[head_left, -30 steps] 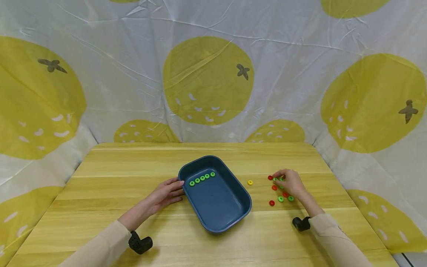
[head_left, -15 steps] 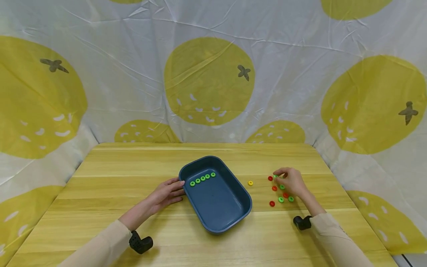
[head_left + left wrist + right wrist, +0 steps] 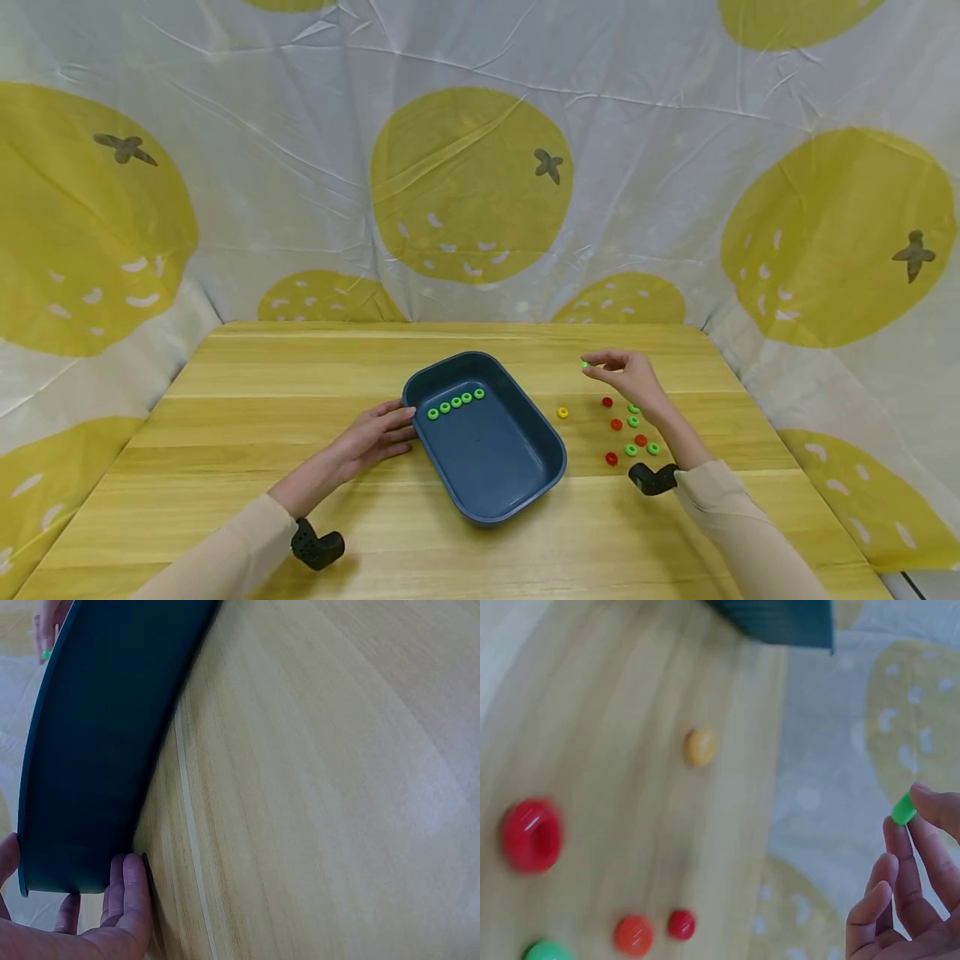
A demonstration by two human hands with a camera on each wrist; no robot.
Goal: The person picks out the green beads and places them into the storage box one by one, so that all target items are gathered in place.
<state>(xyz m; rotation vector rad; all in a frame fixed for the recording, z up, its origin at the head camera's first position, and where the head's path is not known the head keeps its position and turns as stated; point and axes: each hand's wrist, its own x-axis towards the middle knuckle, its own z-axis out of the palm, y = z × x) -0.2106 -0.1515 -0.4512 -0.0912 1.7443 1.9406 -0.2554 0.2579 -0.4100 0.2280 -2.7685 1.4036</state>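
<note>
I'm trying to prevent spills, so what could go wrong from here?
The green ring is pinched near the tips of the right hand's fingers, so it might slip and drop onto the table.

The left hand touches the dark blue tray; a bump there could knock the row of five green rings inside out of line.

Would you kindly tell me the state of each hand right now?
Left hand: open, touching the blue tray.
Right hand: closed, pinching a green piece.
</note>
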